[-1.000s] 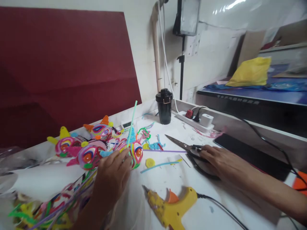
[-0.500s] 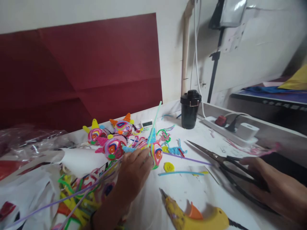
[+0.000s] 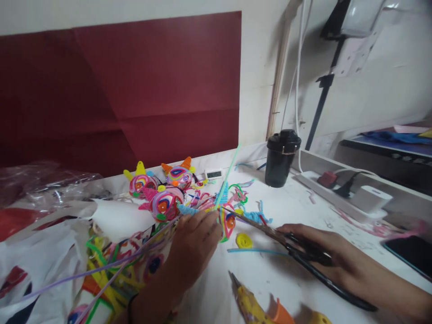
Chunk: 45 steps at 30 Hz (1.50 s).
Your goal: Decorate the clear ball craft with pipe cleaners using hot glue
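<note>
My left hand (image 3: 197,238) is closed around a colourful round craft figure (image 3: 228,221) with an orange eye and light-blue horns. From its top a pale green pipe cleaner (image 3: 231,171) sticks up at a slant. In my right hand (image 3: 324,256) are black-handled scissors (image 3: 286,243), their fingers wrapped by the grips. The scissor tips reach the base of the green strip, just above the figure; whether they touch it I cannot tell. A yellow coil (image 3: 244,240) and a blue pipe cleaner (image 3: 258,251) lie below the blades.
Several similar figures (image 3: 164,204) stand behind my left hand. A yellow glue gun (image 3: 251,306) lies at the front. A black cup (image 3: 282,159), a power strip (image 3: 340,195) and a phone (image 3: 411,254) are to the right. Pipe cleaners (image 3: 111,279) pile up at left.
My right hand has brought the scissors leftward, so their tips are now beside the green strip. My left hand keeps its hold on the figure. The view has shifted slightly left.
</note>
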Motion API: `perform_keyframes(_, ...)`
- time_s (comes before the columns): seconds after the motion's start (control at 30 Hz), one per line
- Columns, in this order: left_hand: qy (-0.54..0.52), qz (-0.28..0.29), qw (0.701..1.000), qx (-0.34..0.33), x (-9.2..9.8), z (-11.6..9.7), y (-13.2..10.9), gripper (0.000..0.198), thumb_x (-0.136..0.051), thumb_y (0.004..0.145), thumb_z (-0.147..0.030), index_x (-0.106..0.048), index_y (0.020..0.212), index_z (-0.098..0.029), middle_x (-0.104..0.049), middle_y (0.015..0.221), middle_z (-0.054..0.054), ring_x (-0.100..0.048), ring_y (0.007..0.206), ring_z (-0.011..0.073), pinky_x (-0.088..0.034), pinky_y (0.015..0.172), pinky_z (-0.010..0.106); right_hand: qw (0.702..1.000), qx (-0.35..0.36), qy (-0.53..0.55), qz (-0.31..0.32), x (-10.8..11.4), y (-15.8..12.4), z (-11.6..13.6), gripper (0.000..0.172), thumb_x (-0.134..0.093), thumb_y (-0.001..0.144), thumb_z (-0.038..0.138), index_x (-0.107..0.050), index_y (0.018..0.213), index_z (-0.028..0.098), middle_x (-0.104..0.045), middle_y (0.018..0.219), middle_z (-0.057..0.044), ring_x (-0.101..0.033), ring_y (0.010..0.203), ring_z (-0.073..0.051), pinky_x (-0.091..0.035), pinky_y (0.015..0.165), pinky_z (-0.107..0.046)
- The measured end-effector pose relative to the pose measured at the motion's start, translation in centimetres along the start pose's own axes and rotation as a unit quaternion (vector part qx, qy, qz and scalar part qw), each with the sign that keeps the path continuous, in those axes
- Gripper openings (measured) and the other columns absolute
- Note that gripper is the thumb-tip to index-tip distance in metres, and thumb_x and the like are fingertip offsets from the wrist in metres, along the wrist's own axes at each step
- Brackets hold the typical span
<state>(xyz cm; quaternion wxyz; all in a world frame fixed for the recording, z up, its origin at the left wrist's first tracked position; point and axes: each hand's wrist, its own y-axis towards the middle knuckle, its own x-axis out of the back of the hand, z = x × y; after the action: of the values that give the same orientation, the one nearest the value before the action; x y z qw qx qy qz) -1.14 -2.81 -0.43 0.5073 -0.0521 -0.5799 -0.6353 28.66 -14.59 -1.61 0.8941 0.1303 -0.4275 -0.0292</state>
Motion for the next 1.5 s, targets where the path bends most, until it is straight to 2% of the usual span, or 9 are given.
perform_keyframes(0.1, -0.002, -0.003, 1.000, 0.002, -0.1, 0.0, 0.0, 0.013, -0.054, 0.093, -0.020, -0.063, 0.102, -0.023, -0.068, 0.116, 0.003, -0.056, 0.110, 0.0177, -0.040, 0.089, 0.036, 0.997, -0.002, 0.065, 0.035, -0.4, 0.7, -0.5, 0.044, -0.053, 0.089, 0.048, -0.060, 0.129, 0.030, -0.064, 0.129, -0.008, -0.060, 0.117, -0.031, -0.052, 0.096, -0.041)
perform_keyframes(0.2, -0.001, 0.001, 1.000, 0.005, -0.1, -0.1, 0.0, 0.014, -0.053, 0.094, -0.018, -0.064, 0.100, -0.023, -0.068, 0.115, 0.003, -0.057, 0.110, 0.0182, -0.040, 0.090, 0.037, 0.997, -0.007, 0.061, 0.041, -0.4, 1.2, -0.8, 0.045, -0.056, 0.088, 0.047, -0.059, 0.129, 0.028, -0.064, 0.129, -0.008, -0.060, 0.117, -0.030, -0.051, 0.097, -0.040)
perform_keyframes(0.4, -0.013, 0.000, 1.000, 0.009, -0.4, -0.2, -0.2, 0.012, -0.054, 0.094, -0.018, -0.063, 0.100, -0.022, -0.068, 0.117, 0.003, -0.057, 0.111, 0.0183, -0.039, 0.089, 0.036, 0.998, -0.018, 0.035, 0.052, -0.3, 2.4, 0.8, 0.046, -0.065, 0.079, 0.052, -0.061, 0.116, 0.026, -0.071, 0.098, -0.004, -0.067, 0.093, -0.027, -0.054, 0.079, -0.035)
perform_keyframes(0.57, -0.018, 0.001, 1.000, 0.009, -0.4, -0.1, -0.2, 0.013, -0.053, 0.094, -0.018, -0.063, 0.101, -0.022, -0.068, 0.118, 0.003, -0.057, 0.111, 0.0184, -0.038, 0.091, 0.036, 0.998, 0.000, 0.032, 0.054, -0.5, 3.0, 1.2, 0.041, -0.063, 0.079, 0.047, -0.060, 0.114, 0.026, -0.070, 0.093, -0.003, -0.066, 0.076, -0.022, -0.051, 0.065, -0.030)
perform_keyframes(0.8, -0.013, -0.009, 1.000, 0.006, -0.3, -0.1, -0.1, 0.013, -0.052, 0.095, -0.018, -0.064, 0.098, -0.021, -0.068, 0.116, 0.003, -0.057, 0.110, 0.0183, -0.039, 0.090, 0.036, 0.995, 0.011, -0.005, 0.104, 0.1, 3.7, 0.5, 0.045, -0.062, 0.083, 0.047, -0.055, 0.122, 0.025, -0.069, 0.103, -0.004, -0.066, 0.084, -0.021, -0.052, 0.071, -0.029)
perform_keyframes(1.0, -0.019, -0.015, 1.000, 0.009, -0.3, -0.2, 0.0, 0.015, -0.050, 0.095, -0.018, -0.064, 0.099, -0.021, -0.069, 0.116, 0.002, -0.058, 0.110, 0.0178, -0.038, 0.090, 0.036, 0.994, 0.023, -0.009, 0.106, 0.2, 3.9, 0.1, 0.045, -0.061, 0.084, 0.048, -0.054, 0.122, 0.025, -0.068, 0.106, -0.004, -0.066, 0.090, -0.023, -0.052, 0.072, -0.030)
perform_keyframes(1.2, -0.021, -0.004, 1.000, 0.011, -0.1, -0.2, 0.1, 0.016, -0.048, 0.096, -0.019, -0.064, 0.100, -0.021, -0.069, 0.116, 0.002, -0.058, 0.110, 0.0181, -0.038, 0.090, 0.036, 0.991, 0.045, -0.017, 0.127, 1.0, 4.2, 0.4, 0.040, -0.059, 0.087, 0.044, -0.053, 0.122, 0.025, -0.068, 0.102, -0.004, -0.066, 0.081, -0.020, -0.052, 0.069, -0.029)
perform_keyframes(1.33, -0.022, -0.003, 1.000, 0.008, 0.0, -0.2, 0.1, 0.016, -0.048, 0.096, -0.018, -0.064, 0.099, -0.021, -0.069, 0.116, 0.003, -0.057, 0.110, 0.0180, -0.039, 0.090, 0.036, 0.988, 0.084, -0.044, 0.121, 1.5, 4.7, 0.2, 0.041, -0.061, 0.087, 0.042, -0.053, 0.123, 0.024, -0.066, 0.114, -0.007, -0.066, 0.095, -0.022, -0.054, 0.079, -0.032)
perform_keyframes(1.5, -0.034, 0.006, 0.999, 0.007, 0.2, 0.1, 0.1, 0.015, -0.049, 0.095, -0.018, -0.063, 0.099, -0.021, -0.068, 0.117, 0.002, -0.056, 0.112, 0.0181, -0.038, 0.092, 0.036, 0.985, 0.122, -0.076, 0.098, 1.8, 5.1, -0.2, 0.044, -0.062, 0.086, 0.040, -0.054, 0.125, 0.022, -0.067, 0.115, -0.010, -0.067, 0.098, -0.023, -0.055, 0.081, -0.033)
